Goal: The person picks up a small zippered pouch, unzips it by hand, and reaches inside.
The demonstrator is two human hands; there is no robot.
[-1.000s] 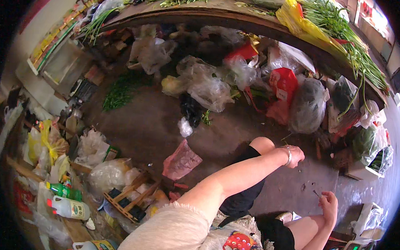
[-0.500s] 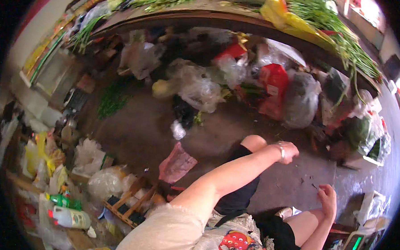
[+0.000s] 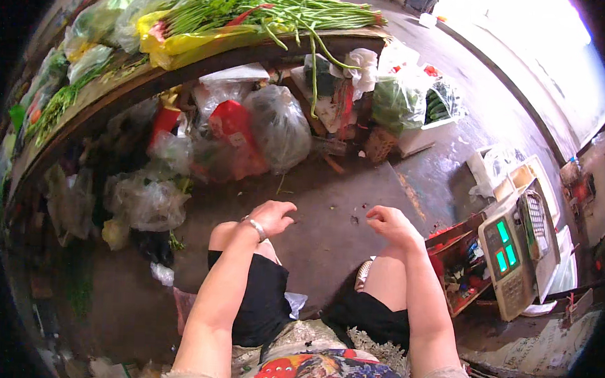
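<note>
My left hand, with a bracelet at the wrist, hovers at my left knee, fingers loosely bent and apart, holding nothing visible. My right hand is above my right knee, fingers slightly curled and apart; I make out nothing in it. Between and beyond them lies dark floor. Past the hands sit a grey plastic bag and a red bag. A scale with lit green displays stands to the right, over a wooden box of small items.
A shelf edge carries long greens and yellow plastic. Clear bags lie heaped at left. Bagged vegetables in a white crate are beyond my right hand; a white container stands behind the scale.
My view has swung rightward, bringing the scale and doorway side in. Both hands now appear further left in the picture; my left arm is more upright, no longer stretched diagonally rightward.
</note>
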